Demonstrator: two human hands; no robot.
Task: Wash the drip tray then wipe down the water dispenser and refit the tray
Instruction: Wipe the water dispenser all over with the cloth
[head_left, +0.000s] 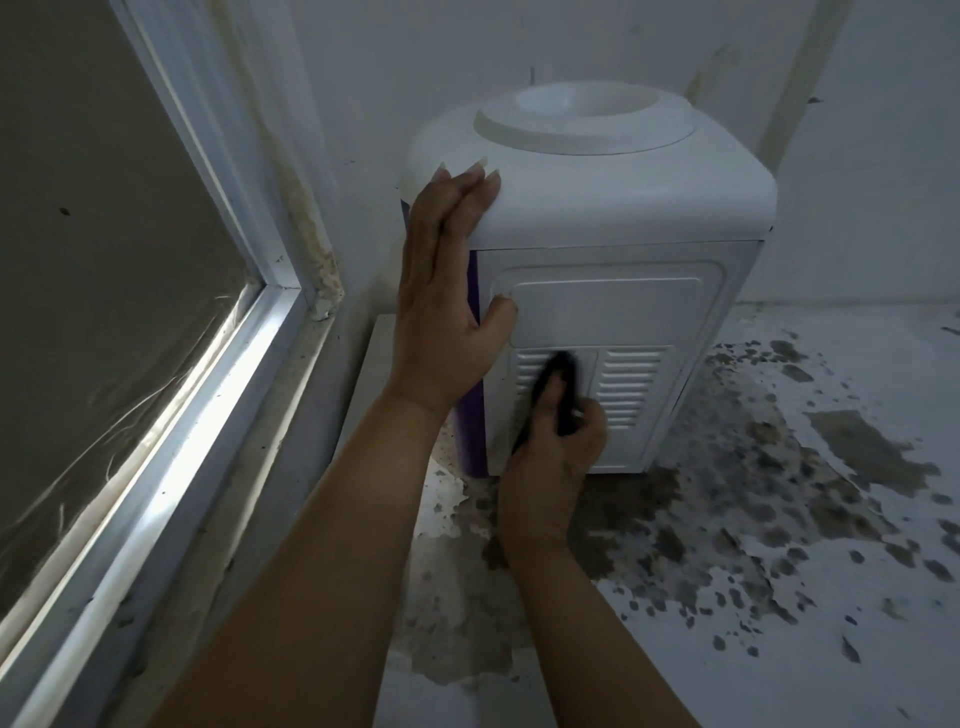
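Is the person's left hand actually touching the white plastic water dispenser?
Touching. The head view shows the left hand lying flat against the white plastic water dispenser, fingers over its top corner and thumb pressed on the side panel, with no gap.

White water dispenser (613, 208) with purple side; dark cloth (563, 384); white floor (831, 597) dark-blotched.

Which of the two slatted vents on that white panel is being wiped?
The left vent: the right hand presses a dark cloth against it. The right vent is uncovered, untouched.
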